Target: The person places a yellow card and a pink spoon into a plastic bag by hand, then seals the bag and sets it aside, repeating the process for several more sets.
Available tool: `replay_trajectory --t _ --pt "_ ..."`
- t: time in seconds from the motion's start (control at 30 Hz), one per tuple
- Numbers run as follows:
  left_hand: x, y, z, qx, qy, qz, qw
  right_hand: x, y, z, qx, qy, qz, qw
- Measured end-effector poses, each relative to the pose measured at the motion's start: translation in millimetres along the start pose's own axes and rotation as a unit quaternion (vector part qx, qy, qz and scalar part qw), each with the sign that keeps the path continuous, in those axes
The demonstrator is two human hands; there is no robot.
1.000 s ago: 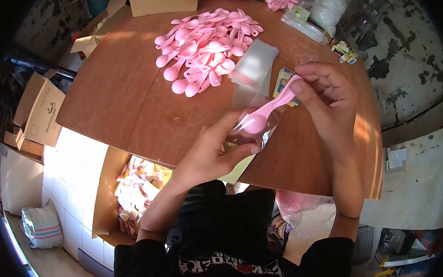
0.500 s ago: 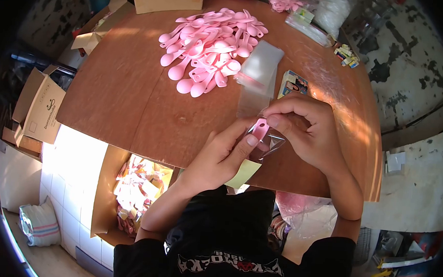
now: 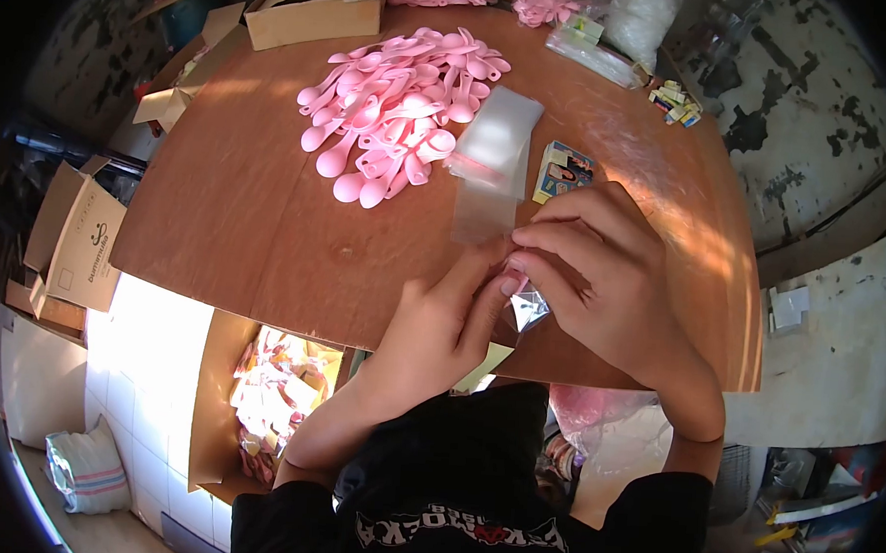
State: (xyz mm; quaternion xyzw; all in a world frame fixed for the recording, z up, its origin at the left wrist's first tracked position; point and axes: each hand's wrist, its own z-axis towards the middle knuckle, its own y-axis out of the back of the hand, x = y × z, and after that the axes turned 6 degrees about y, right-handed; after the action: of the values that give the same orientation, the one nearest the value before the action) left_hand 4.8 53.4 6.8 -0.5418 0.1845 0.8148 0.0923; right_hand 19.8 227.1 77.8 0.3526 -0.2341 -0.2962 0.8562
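Near the front edge of the table, my left hand (image 3: pixel 446 312) is closed around a pink spoon in a clear plastic bag (image 3: pixel 528 309). Only a sliver of the spoon's pink shows between the fingers. My right hand (image 3: pixel 603 275) pinches at the top of the same bag, its fingertips meeting those of my left hand. Below the hands, part of a pale yellow card (image 3: pixel 489 361) shows. Just beyond them lie a stack of flat clear bags (image 3: pixel 501 129) and a small stack of printed cards (image 3: pixel 566 171).
A heap of pink spoons (image 3: pixel 397 109) covers the middle of the wooden table (image 3: pixel 226 205). Cardboard boxes (image 3: pixel 316 15) stand at the back left. Plastic packs (image 3: pixel 595 59) and small boxes (image 3: pixel 675 103) lie back right. A carton of packed items (image 3: pixel 282 383) sits below the left edge.
My right hand has moved left and closer to my left hand, now covering most of the spoon. The yellow card is less visible. The view has shifted slightly.
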Motion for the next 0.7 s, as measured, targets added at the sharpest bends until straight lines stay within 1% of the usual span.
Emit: replay_trajectory --t 0.03,0.07,0.1,0.13,0.17,0.2,0.23,0.27,0.33,0.37,0.4,0.43,0.47,0.5,0.53,0.57,0.6,0.63,0.67,0.7 --pt "-4.0 -1.1 -1.2 -0.006 -0.010 0.029 1.000 4.1 2.2 0.3 0.005 0.017 -0.055 0.998" --pt "-7.5 -2.1 -2.5 -0.003 -0.010 0.028 1.000 7.2 3.3 -0.4 0.011 0.034 -0.111 0.993" --pt "-10.7 -2.9 -3.7 0.002 -0.016 0.049 0.999 9.2 2.9 -2.2 0.012 0.047 -0.139 0.989" --pt "-12.1 -3.8 -4.4 0.006 -0.022 0.070 0.997 12.3 1.5 -4.8 0.012 0.044 -0.140 0.989" --pt "-10.5 -4.4 -4.7 0.008 -0.022 0.069 0.997 15.5 -0.6 -7.8 0.009 0.065 -0.191 0.979" --pt "-7.3 -4.1 -5.0 0.011 -0.055 0.111 0.992 16.7 -2.3 -9.6 0.006 0.086 -0.241 0.967" --pt "-4.9 -3.1 -4.9 0.014 -0.089 0.152 0.984 15.5 -3.5 -10.8 0.001 0.108 -0.259 0.960" --pt "-3.7 -1.0 -5.0 0.015 -0.090 0.151 0.984 14.6 -2.1 -11.6 0.001 0.107 -0.261 0.960" --pt "-1.6 2.4 -5.4 0.068 -0.107 0.159 0.979 11.7 2.3 -14.1 0.001 0.094 -0.199 0.975" --pt "-1.6 0.8 -6.0 0.070 -0.108 0.157 0.979 8.5 5.1 -13.7 0.001 0.092 -0.201 0.975" --pt "-1.9 -1.6 -7.2 0.069 -0.111 0.120 0.984 3.7 8.9 -11.8 -0.010 0.064 -0.100 0.993" --pt "-1.9 -3.2 -8.8 0.067 -0.114 0.082 0.988 0.7 13.0 -10.9 -0.022 0.036 0.002 0.999" --pt "-1.6 -3.4 -10.8 0.068 -0.115 0.081 0.988 0.4 17.9 -10.7 -0.021 0.036 0.000 0.999" --pt "-1.3 -2.7 -13.3 0.067 -0.109 0.062 0.990 0.7 23.5 -10.1 -0.031 -0.016 0.063 0.997" --pt "-1.2 -2.3 -15.4 0.065 -0.105 0.044 0.991 -1.0 29.0 -10.3 -0.040 -0.067 0.125 0.989" --pt "-1.1 -3.3 -18.3 0.064 -0.107 0.043 0.991 -8.4 34.9 -12.2 -0.063 -0.079 0.176 0.979" --pt "-0.8 -5.2 -21.9 0.038 -0.048 -0.045 0.997 -15.6 44.8 -11.6 -0.080 -0.096 0.212 0.969" --pt "0.1 -6.3 -23.7 0.013 0.011 -0.132 0.991 -25.6 56.9 -11.0 -0.097 -0.115 0.248 0.957" --pt "1.6 -6.5 -23.3 0.014 0.011 -0.134 0.991 -46.5 71.5 -12.8 -0.111 -0.073 0.313 0.940" --pt "3.4 -6.3 -22.2 -0.011 0.014 -0.163 0.987 -74.4 86.7 -15.5 -0.125 -0.031 0.375 0.918"
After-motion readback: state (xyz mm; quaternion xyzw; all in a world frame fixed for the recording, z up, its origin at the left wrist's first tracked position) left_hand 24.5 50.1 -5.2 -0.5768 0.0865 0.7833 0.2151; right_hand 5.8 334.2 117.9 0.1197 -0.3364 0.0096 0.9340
